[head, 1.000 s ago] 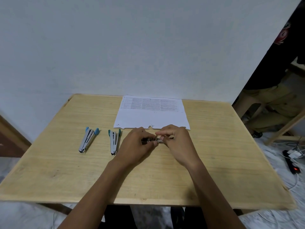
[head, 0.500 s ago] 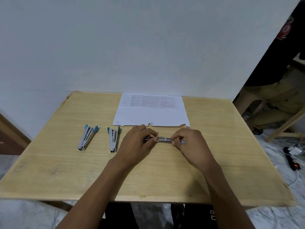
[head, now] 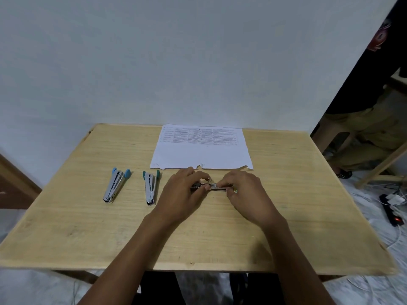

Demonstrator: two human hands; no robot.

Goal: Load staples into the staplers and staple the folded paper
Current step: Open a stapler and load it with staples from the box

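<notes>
A small metal stapler lies sideways on the wooden table, held at both ends. My left hand pinches its left end and my right hand grips its right end, where a bit of coloured plastic shows. Whether staples sit in it is hidden by my fingers. Two more metal staplers lie to the left: one with light blue tips and one with teal tips, both slightly spread. The folded printed paper lies flat just behind my hands, its near edge ragged.
A white wall rises right behind the table. At the right stands a person in dark clothes beside wooden furniture legs. A black power strip with cables lies on the floor at the right.
My right hand slid from the middle of the stapler out to its right end, and has now come in slightly. The stapler stays on the table between both hands; the camera tilted a little.
</notes>
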